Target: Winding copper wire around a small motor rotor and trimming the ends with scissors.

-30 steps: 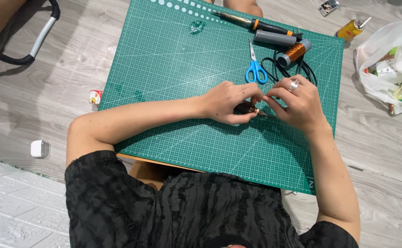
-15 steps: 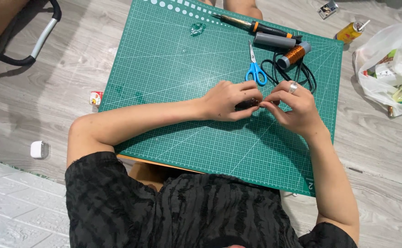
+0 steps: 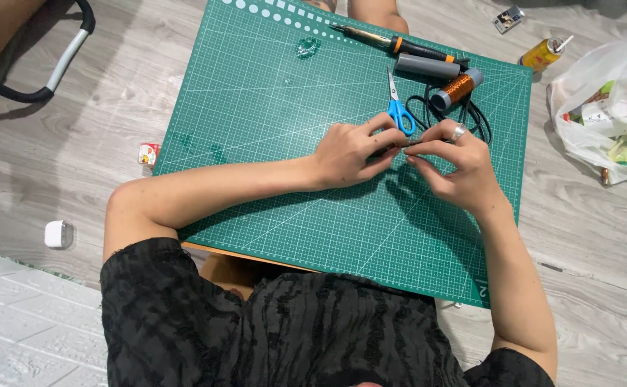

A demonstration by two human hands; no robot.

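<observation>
Here, your left hand (image 3: 348,152) and right hand (image 3: 460,168) meet fingertip to fingertip over the far right part of the green cutting mat (image 3: 270,129). Both hands are pinched together on a small thin piece (image 3: 401,145) held between them; it is too small to identify. The right hand wears a ring. Just beyond your fingertips lie blue-handled scissors (image 3: 397,107), nearly touching the left fingers. Beside them rest a coil of black cable (image 3: 471,118), a spool of copper wire (image 3: 457,88), a grey cylinder (image 3: 428,67) and an orange-collared soldering iron (image 3: 399,44). A white plastic bag (image 3: 607,107) sits on the floor to the right.
</observation>
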